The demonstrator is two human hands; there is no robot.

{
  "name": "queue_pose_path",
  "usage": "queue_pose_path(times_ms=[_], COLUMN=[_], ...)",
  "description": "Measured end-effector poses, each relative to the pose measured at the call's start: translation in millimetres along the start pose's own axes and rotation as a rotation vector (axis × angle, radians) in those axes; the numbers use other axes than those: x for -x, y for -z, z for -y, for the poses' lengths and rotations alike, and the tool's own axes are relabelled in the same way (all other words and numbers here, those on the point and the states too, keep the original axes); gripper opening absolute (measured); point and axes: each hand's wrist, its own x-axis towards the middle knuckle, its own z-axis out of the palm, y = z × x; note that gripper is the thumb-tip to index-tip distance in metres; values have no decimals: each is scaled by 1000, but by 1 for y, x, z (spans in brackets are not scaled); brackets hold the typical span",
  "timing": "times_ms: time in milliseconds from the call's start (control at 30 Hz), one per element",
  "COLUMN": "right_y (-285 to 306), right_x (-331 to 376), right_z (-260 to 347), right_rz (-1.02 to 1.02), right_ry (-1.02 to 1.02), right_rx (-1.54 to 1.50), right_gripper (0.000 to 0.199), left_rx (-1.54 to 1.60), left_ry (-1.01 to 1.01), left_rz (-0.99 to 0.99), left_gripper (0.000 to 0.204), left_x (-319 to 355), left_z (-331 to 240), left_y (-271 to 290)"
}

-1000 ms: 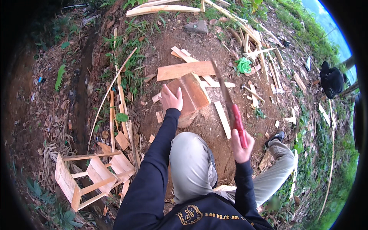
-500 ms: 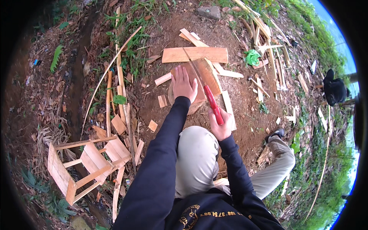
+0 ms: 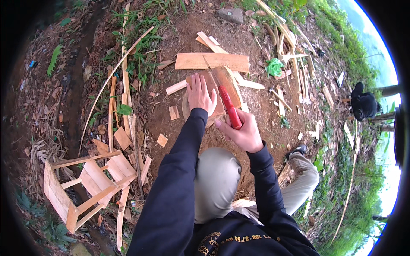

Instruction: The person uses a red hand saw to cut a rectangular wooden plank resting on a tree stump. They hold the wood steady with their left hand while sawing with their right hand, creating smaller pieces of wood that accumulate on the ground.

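Note:
My left hand (image 3: 200, 94) lies flat, fingers stretched out, pressing on a brown wooden board (image 3: 216, 110) that rests on a chopping block (image 3: 230, 85) in front of my knee. In my right hand (image 3: 243, 134) is the red handle of a hand saw (image 3: 229, 106), with my fingers wrapped around it. Its thin blade points away from me, crossing the wood just right of my left hand. Whether the teeth are in a cut cannot be made out. Past the block, a wide pale plank (image 3: 209, 62) lies across narrower strips near the saw's tip.
Left of me stands a small slatted wooden frame (image 3: 95, 179), beside long strips (image 3: 125, 81). A hammer (image 3: 280, 100), a green plastic bag (image 3: 273, 67) and timber offcuts (image 3: 294, 64) lie to the right. A grey stone (image 3: 230, 16) sits at the far side.
My right hand has pushed the saw handle a little forward, and more of its thumb shows. My left hand stays flat on the board. The whole view has shifted slightly.

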Motion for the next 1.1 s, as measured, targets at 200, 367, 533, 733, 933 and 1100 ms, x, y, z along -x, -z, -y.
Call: queue_pose_path(times_ms=[200,367,533,733,933,1100], right_y=[9,0,-7,-4,0,-15], right_x=[-4,-45,-41,-46,-6,-47], right_z=[22,-9,13,-9,21,-11], right_rz=[-40,-201,-124,-226,-143,-249], right_ry=[-223,-100,-58,-71,-118,-22], right_rx=[-170,76,206,98,151,108], right_gripper=[42,44,37,31,19,25], left_rx=[-55,26,27,85,114,49], left_ry=[-128,-133,-127,-128,-113,-151], left_rz=[64,53,45,4,-10,5], left_gripper=[71,70,69,69,67,67], left_x=[-5,-7,3,-8,-3,-10], left_z=[3,-1,7,4,12,0], left_y=[-2,-2,-4,-7,-5,-6])
